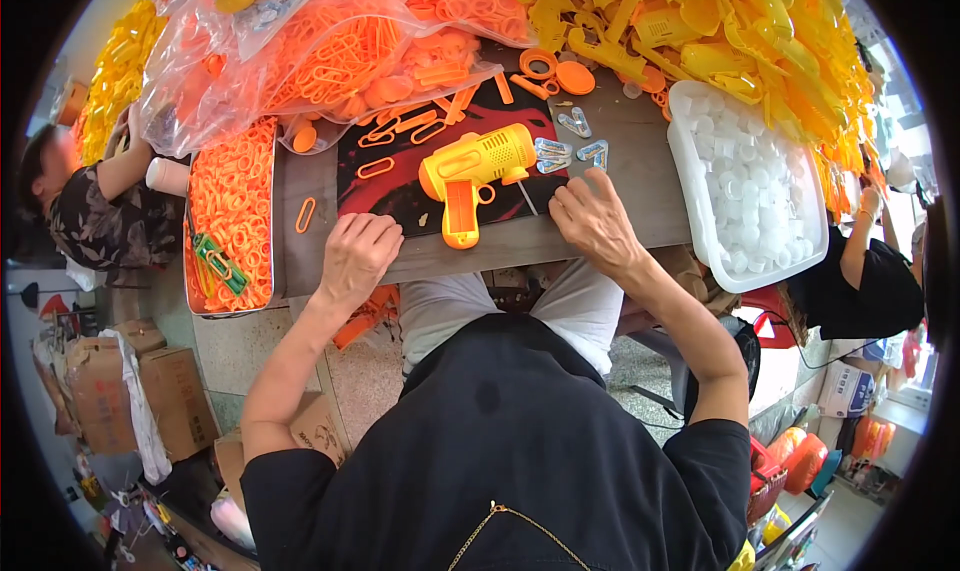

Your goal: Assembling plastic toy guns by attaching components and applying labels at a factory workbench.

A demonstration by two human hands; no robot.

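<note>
Yellow toy gun (472, 174) lying on dark mat (400, 196), surface centre, between hands. Left hand (357, 256) curled at surface edge, empty. Right hand (592, 221) fingers bent, pressing surface, empty.

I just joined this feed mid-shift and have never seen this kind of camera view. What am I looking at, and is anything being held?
There is no machine: a person wears a fisheye camera on the head, looking down at their own two bare hands. That bends straight edges near the rim. The left hand rests curled at the near table edge. The right hand touches a thin rod beside a yellow toy gun lying on a dark mat. Neither hand clearly grips anything. Around them: a tray of orange rings, a white bin of white caps, bags of orange parts and yellow shells. Other people sit at both sides.
</note>
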